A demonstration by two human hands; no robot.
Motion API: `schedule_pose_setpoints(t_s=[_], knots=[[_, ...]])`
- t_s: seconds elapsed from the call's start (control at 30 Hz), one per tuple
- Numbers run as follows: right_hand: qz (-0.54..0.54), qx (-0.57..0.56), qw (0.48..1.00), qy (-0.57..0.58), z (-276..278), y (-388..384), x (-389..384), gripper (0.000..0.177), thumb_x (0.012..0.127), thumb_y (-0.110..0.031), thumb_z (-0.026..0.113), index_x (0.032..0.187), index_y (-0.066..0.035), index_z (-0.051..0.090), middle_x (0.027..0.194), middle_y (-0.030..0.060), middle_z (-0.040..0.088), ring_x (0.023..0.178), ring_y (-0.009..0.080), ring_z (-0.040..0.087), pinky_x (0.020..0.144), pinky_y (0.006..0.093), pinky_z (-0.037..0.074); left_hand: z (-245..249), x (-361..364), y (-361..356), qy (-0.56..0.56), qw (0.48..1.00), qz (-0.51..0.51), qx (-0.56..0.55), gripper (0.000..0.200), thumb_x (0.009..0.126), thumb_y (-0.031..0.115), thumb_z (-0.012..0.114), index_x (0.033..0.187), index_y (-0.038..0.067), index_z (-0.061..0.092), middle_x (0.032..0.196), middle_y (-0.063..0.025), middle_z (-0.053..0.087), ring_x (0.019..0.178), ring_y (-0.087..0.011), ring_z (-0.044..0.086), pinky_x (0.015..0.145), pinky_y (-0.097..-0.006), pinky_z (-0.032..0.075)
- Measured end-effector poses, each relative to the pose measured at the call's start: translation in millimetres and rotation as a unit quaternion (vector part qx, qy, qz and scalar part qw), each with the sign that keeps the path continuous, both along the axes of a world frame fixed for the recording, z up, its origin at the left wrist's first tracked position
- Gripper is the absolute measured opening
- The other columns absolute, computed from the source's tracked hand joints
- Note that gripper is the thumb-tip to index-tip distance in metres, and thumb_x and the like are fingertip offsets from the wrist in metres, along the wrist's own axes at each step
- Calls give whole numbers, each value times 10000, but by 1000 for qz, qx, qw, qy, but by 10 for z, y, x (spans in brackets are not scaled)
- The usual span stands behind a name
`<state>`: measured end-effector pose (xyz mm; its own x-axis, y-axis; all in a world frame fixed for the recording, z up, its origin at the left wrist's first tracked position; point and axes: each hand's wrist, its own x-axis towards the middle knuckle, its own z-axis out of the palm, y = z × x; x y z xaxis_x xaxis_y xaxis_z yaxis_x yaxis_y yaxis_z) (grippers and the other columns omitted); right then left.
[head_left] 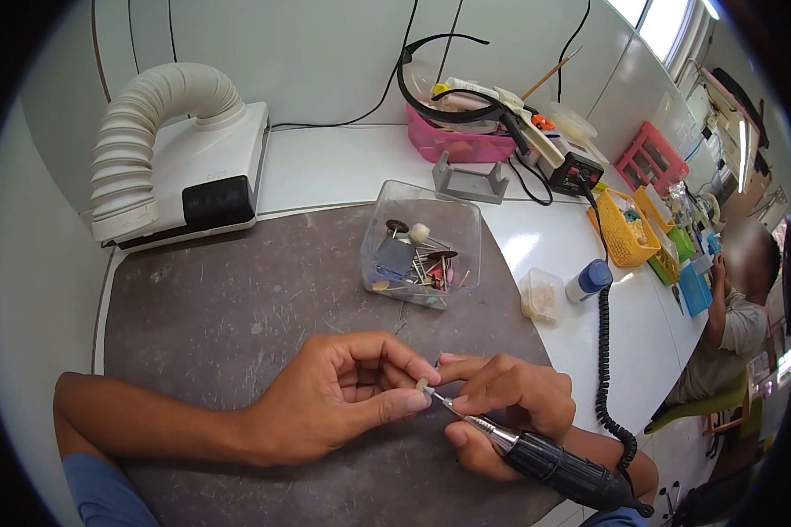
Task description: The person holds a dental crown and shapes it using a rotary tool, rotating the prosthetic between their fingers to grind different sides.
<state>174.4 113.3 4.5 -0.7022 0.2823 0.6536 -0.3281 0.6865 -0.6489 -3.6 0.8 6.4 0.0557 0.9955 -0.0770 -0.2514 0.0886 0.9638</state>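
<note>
Left hand (321, 406) — pinching one small pale piece (424, 386) at its fingertips. Right hand (526, 393) — gripping one handpiece (561, 465), long axis slanting up-left, bit (443, 400) (contact unclear) pointing at the piece's right side.

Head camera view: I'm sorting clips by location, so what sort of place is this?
Probably a workshop, perhaps a dental lab: there is a corded rotary handpiece in the right hand, a clear box of bits and discs, and a ribbed hose at the back left.
</note>
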Motion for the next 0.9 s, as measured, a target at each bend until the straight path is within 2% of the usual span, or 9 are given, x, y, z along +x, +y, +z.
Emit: schedule_pose_setpoints(t_s=[0.83, 0.9], knots=[[1, -8, 1000, -6, -5, 1, 13, 201, 666, -9, 743, 793, 24, 592, 722, 124, 643, 767, 292, 692, 800, 434, 561, 7, -6, -3, 2, 1000, -7, -1, 176, 870, 63, 637, 1030, 2, 598, 939, -41, 616, 884, -77, 603, 814, -228, 517], [14, 16, 1000, -5, -28, 16, 18, 232, 734, -112, 751, 825, 21, 585, 693, 142, 631, 761, 293, 689, 824, 494, 528, 10, -6, -2, 0, 1000, -6, -3, 174, 871, 62, 636, 1030, 2, 598, 940, -42, 616, 886, -78, 604, 816, -229, 517]])
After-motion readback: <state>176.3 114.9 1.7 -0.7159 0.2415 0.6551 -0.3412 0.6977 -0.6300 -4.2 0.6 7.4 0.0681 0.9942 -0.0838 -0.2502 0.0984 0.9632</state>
